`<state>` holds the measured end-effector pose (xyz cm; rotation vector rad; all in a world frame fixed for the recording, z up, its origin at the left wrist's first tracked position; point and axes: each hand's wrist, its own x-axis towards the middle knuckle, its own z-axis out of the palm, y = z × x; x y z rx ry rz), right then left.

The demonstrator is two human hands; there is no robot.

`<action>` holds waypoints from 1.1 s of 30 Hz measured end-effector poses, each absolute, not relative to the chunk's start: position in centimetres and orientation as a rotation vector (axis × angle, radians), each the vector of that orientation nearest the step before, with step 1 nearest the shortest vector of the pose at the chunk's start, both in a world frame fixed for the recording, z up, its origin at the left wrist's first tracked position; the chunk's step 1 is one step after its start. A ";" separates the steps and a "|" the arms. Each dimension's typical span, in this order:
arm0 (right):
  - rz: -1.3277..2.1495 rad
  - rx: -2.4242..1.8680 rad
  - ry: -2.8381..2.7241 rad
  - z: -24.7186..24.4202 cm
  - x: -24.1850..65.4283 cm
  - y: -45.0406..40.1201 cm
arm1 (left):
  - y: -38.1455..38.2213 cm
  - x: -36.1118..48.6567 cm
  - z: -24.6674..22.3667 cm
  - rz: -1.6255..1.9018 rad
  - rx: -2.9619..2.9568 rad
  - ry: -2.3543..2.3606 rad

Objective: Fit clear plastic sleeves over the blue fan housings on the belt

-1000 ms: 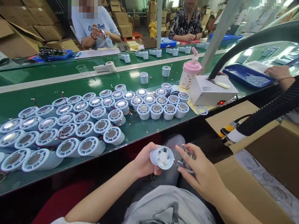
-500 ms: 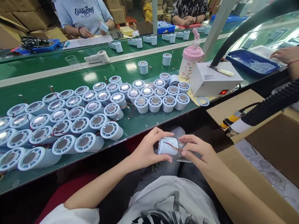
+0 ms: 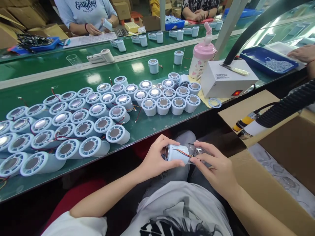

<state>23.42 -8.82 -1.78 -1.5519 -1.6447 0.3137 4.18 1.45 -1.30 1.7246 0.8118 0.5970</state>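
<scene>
Over my lap, my left hand is closed round a light blue cylindrical housing, which lies on its side with its dark end toward my palm. Thin red, yellow and black wires run along its side toward the other end. There my right hand pinches a clear plastic piece against or around the housing; exactly how they join is hard to see. On the bench, many similar blue housings stand in rows with round metallic tops, some with loose wires.
A white box with a lit red switch and a pink-lidded cup stand on the bench. To my right are an open carton holding clear plastic parts and a black ribbed hose. Co-workers sit across the green line.
My right fingers have shifted at the housing's end, and more of the clear plastic piece shows between them. My left hand keeps its hold. The view has tilted slightly.
</scene>
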 end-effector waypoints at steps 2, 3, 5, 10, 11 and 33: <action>0.389 -1.544 -1.636 -2.4 23.4 -9.0 | 1.3 4.0 -1.4 0.580 1.745 0.815; 0.443 -1.527 -1.628 -2.7 23.5 -9.1 | 1.3 3.9 -1.4 0.577 1.772 0.804; 0.555 -1.477 -1.593 -3.0 23.6 -9.3 | 1.4 3.7 -1.4 0.585 1.823 0.752; 0.716 -1.439 -1.418 -3.1 24.1 -9.5 | 2.1 4.0 -2.4 0.607 1.938 0.581; 0.746 -1.436 -1.383 -3.0 24.1 -9.5 | 2.2 4.1 -2.7 0.579 1.943 0.561; 0.962 -1.288 -1.610 -1.4 26.1 -9.6 | 1.8 4.2 0.2 0.357 1.510 0.499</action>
